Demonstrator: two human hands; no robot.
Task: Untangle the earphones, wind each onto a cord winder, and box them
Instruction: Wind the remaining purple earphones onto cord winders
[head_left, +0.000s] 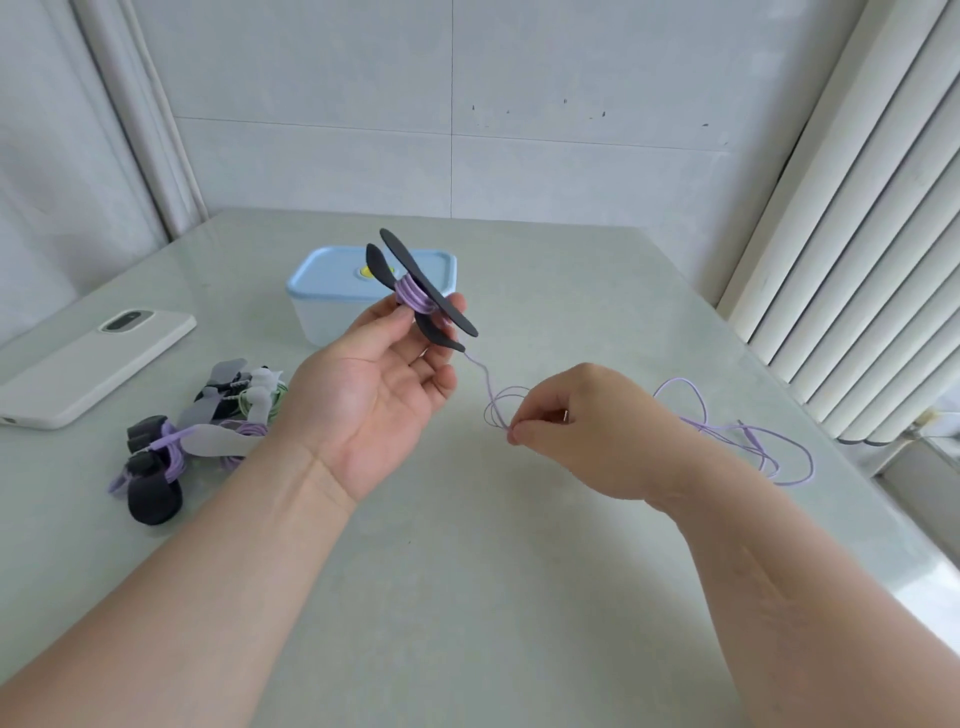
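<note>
My left hand (384, 384) holds the black flat cord winder (426, 291) up over the middle of the pale green table (519, 571), thumb and curled fingertips pinching it at its core. A few turns of thin lilac earphone cord (483, 379) sit on that core. The winder's long blades slant from upper left down to lower right.

My right hand (576, 421) is lower and to the right, thumb and forefinger pinched on the cord with a small loop bunched at the pinch, the other fingers tucked in. The cord runs from the winder's lower end down to that pinch. The slack trails behind my right wrist toward the table's right edge.

I judge the next wrap must go round the core, across the blades, so the right hand has to circle up and left. There is open room between the hands.

The pale blue lidded plastic box (317, 270) stands shut just behind the winder. A heap of wound winders (202, 436) lies near the left edge, beside a white phone (93, 364).
</note>
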